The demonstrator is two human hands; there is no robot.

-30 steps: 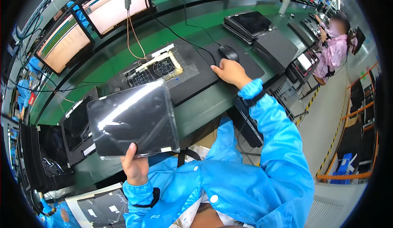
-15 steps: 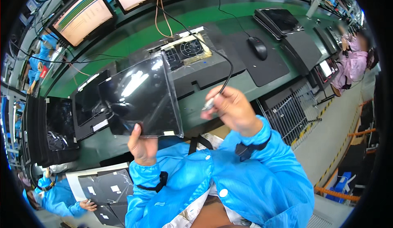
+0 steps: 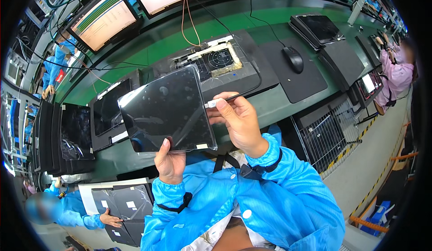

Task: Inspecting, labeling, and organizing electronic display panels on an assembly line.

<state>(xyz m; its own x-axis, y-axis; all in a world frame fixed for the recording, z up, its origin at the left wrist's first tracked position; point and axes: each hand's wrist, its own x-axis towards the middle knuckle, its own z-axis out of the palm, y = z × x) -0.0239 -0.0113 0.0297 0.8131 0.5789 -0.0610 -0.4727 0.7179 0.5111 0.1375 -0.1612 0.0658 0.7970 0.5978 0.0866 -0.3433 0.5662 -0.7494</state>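
My left hand [image 3: 170, 163] grips the lower edge of a black tablet [image 3: 168, 111], its thumb lying on the glossy screen. Clear film covers the tablet, and a small pale label sits at its lower right corner. In my right hand [image 3: 240, 125] a cable plug [image 3: 213, 103] with a light-coloured shell is pinched between thumb and fingers. The plug is right at the tablet's right edge; whether it sits inside a port I cannot tell. From it a black cable [image 3: 254, 86] loops up toward the monitors.
Behind the tablet lies a black fixture with a round fan-like grille [image 3: 220, 58]. A mouse [image 3: 293, 59] rests on a dark mat to the right. More tablets [image 3: 76, 131] stand at the left in black trays. Two monitors [image 3: 105, 19] line the back. At lower left, a co-worker's hand [image 3: 111, 218] touches dark panels.
My right hand has brought the plug leftward to the tablet's right edge. The tablet appears slightly lower and further right in view, still in my left hand.
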